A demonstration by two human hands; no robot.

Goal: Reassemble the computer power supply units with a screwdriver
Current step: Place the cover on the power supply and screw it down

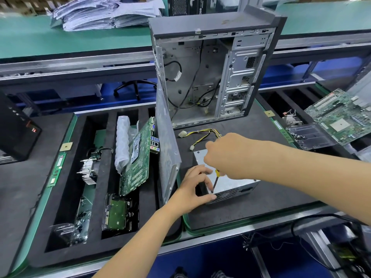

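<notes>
My right hand (222, 155) clamps the screwdriver (214, 182), shaft tilted down and leftward, tip at the near-left top corner of the power supply unit (230, 183) on the foam mat (251, 203); my left hand (195, 189), nearer, pinches that corner.

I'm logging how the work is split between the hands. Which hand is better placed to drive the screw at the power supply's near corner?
The right hand: it grips the screwdriver, tip at that corner. The left hand holds the power supply there.
</notes>
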